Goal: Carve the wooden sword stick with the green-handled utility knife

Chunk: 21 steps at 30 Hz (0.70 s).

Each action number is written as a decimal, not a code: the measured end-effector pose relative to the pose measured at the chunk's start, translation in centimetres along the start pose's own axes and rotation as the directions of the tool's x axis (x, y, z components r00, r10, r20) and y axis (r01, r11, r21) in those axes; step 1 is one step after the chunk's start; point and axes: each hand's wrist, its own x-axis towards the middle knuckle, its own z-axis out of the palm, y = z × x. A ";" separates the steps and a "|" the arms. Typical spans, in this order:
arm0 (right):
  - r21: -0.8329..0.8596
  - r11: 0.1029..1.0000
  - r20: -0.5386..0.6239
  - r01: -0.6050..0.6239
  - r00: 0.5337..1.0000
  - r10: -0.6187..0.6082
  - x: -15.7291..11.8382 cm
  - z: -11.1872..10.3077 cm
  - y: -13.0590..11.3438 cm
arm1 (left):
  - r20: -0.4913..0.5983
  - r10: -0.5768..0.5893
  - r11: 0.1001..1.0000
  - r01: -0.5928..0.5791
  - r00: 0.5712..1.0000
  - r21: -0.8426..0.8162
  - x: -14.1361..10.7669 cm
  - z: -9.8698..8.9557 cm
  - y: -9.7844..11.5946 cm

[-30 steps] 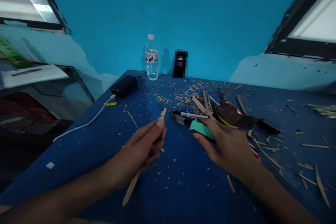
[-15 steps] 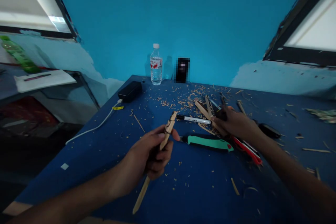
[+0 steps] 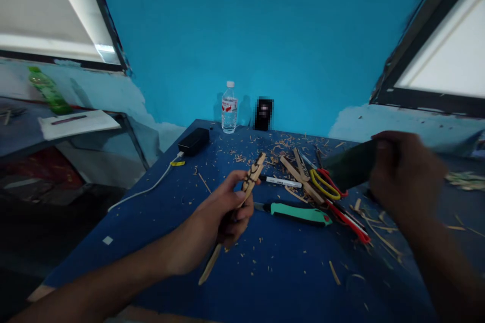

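Note:
My left hand (image 3: 231,209) is closed around a carved wooden stick (image 3: 251,181) with dark curved lines near its top. The stick slants, its pointed lower end coming out below my fist. At the right, my right hand (image 3: 407,176) is raised and smeared by motion, gripping a dark flat tool (image 3: 352,164) whose kind I cannot make out. Under and beside that tool lie scissors with yellow and red handles (image 3: 325,184), and a red-handled cutter (image 3: 350,222). A green-handled folding saw or knife (image 3: 299,212) and a white marker (image 3: 282,181) lie to the right of the stick.
Wood shavings and slats (image 3: 291,167) are scattered over the blue table (image 3: 280,272). A water bottle (image 3: 229,111) stands by the wall, near a blurred-out black item (image 3: 263,115). A black power bank (image 3: 194,141) with a white cable (image 3: 151,186) sits at the back left.
My right hand has lifted from the tool pile and moved right, now with the dark flat tool in it. The scissors have come into sight. My left hand still holds the stick.

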 end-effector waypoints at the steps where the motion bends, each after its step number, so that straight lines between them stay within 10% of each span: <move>1: 0.062 0.998 -0.090 0.005 0.996 0.001 0.5 -1.3 -1.4 | -0.001 0.021 1.000 -0.021 1.000 0.011 0.1 0.2 0.6; 4: 0.545 0.827 -0.243 0.136 0.970 0.001 1.4 -4.6 -6.6 | -0.027 0.073 0.991 -0.070 0.997 0.115 0.7 1.6 3.1; 9: 0.592 0.724 -0.312 0.353 0.929 -0.197 1.8 -5.1 -12.8 | 0.013 0.254 0.946 -0.251 0.967 0.207 1.9 5.4 6.5; 15: 0.758 0.540 -0.446 0.365 0.895 0.021 3.3 -2.5 -13.2 | 0.137 0.364 0.840 -0.388 0.921 0.379 2.3 7.4 7.0; 21: 0.923 0.323 -0.253 0.208 0.962 0.104 2.7 -3.6 -14.6 | 0.230 0.453 0.570 -0.478 0.861 0.668 2.6 7.5 6.3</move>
